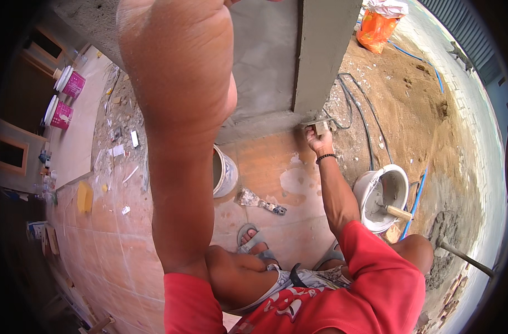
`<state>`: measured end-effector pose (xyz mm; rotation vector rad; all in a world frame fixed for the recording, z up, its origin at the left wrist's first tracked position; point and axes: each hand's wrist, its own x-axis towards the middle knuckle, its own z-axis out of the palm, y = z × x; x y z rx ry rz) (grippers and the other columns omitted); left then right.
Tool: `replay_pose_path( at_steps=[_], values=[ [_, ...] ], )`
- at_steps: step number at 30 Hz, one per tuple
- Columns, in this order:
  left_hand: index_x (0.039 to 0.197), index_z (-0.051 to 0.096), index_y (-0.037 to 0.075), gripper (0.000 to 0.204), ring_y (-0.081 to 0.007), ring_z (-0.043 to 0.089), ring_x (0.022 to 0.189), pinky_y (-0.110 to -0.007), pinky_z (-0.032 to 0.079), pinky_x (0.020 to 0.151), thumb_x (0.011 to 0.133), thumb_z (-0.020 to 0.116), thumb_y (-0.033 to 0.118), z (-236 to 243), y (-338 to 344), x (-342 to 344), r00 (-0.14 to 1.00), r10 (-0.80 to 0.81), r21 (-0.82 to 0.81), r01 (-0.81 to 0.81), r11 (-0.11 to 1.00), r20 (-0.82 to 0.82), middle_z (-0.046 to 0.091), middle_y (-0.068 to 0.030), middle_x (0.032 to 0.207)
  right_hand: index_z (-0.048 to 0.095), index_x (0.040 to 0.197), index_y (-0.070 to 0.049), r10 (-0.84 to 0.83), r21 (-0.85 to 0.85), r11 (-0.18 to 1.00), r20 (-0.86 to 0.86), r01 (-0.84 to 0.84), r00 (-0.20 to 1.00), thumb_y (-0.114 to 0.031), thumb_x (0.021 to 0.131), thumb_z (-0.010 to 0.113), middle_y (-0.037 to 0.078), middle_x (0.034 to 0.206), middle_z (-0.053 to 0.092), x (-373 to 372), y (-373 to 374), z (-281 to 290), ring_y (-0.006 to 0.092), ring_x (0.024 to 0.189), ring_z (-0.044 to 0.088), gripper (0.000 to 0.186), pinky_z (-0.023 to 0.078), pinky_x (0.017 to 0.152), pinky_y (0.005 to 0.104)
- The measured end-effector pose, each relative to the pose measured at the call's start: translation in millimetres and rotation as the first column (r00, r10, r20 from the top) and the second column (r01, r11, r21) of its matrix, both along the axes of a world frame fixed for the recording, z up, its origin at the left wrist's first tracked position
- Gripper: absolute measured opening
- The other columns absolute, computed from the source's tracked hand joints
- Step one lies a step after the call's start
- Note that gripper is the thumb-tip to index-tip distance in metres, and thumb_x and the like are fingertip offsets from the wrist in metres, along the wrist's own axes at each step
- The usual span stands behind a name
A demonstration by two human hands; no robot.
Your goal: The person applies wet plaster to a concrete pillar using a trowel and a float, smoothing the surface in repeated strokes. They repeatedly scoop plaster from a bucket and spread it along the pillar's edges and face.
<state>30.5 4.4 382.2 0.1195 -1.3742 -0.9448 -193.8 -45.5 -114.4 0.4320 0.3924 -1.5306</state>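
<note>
Trowel-like tool (pixel 321 128), looking small, pale grey and blocky with a thin flat edge, is showing in the head view just beside the foot of the grey pillar (pixel 325 55), the right hand (pixel 317 140) closely gripping it, while the left hand (pixel 177 50) is running past the top edge, its grasp impossible to tell.

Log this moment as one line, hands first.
Left hand: raised, partly cropped, hold unclear | Right hand: grips small tool at foot of grey pillar | Around: white bucket, scraper, mortar basin
</note>
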Motion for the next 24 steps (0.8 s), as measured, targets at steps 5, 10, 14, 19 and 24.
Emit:
replay_pose_path(
  at_steps=[5,10,14,19,24],
  values=[
    [0.090,0.067,0.002,0.022,-0.0159,0.063,0.066,-0.028,0.052,0.067,0.097,0.058,0.020,-21.3,-10.6,-6.8,0.998,0.057,-0.014,-0.057,0.998,0.007,0.064,-0.0057,0.071,0.057,0.109,0.001,0.022,-0.105,0.994,0.055,-0.016,0.998,-0.009,0.092,0.041,0.013,0.088,0.056,-18.3,-11.9,89.3,0.0221,0.069,0.052,0.026,0.046,0.052,0.0255],
    [0.093,0.067,0.002,0.021,-0.0194,0.064,0.074,-0.032,0.051,0.076,0.096,0.059,0.021,-10.4,-4.4,-2.6,0.997,-0.029,0.013,0.028,1.000,0.070,0.065,-0.0088,0.080,0.055,0.117,-0.001,-0.146,-0.576,0.813,-0.067,0.081,0.987,-0.026,0.097,0.048,0.015,0.100,0.061,-25.8,50.0,199.8,0.0239,0.076,0.058,0.033,0.051,0.057,0.0267],
    [0.124,0.061,0.004,0.035,-0.0269,0.064,0.090,-0.046,0.045,0.099,0.101,0.055,0.030,-19.0,-20.7,14.8,0.981,0.052,0.041,-0.061,0.997,0.189,0.066,-0.0061,0.089,0.057,0.115,-0.004,-0.388,-0.115,0.920,-0.162,0.374,0.907,-0.030,0.096,0.051,0.016,0.096,0.060,-6.2,77.9,213.9,0.0241,0.073,0.058,0.033,0.052,0.051,0.0258],
    [0.109,0.063,0.001,0.024,-0.0245,0.064,0.080,-0.040,0.048,0.087,0.102,0.053,0.020,-13.3,-10.3,-4.4,0.992,0.024,0.069,-0.032,0.997,0.122,0.064,-0.0092,0.078,0.062,0.099,-0.015,-0.039,-0.101,0.994,-0.057,0.033,0.998,-0.029,0.096,0.043,0.004,0.085,0.062,-34.3,64.8,45.1,0.0167,0.062,0.052,0.024,0.037,0.045,0.0196],
    [0.108,0.061,0.002,0.021,-0.0241,0.063,0.080,-0.038,0.047,0.087,0.102,0.053,0.021,-13.4,-2.3,-2.6,0.990,0.045,0.085,-0.057,0.995,0.132,0.064,-0.0085,0.076,0.062,0.104,-0.010,-0.062,-0.156,0.987,-0.157,0.037,0.986,-0.023,0.096,0.042,0.006,0.090,0.063,-7.0,13.6,56.2,0.0192,0.067,0.055,0.025,0.041,0.048,0.0213]
  ],
)
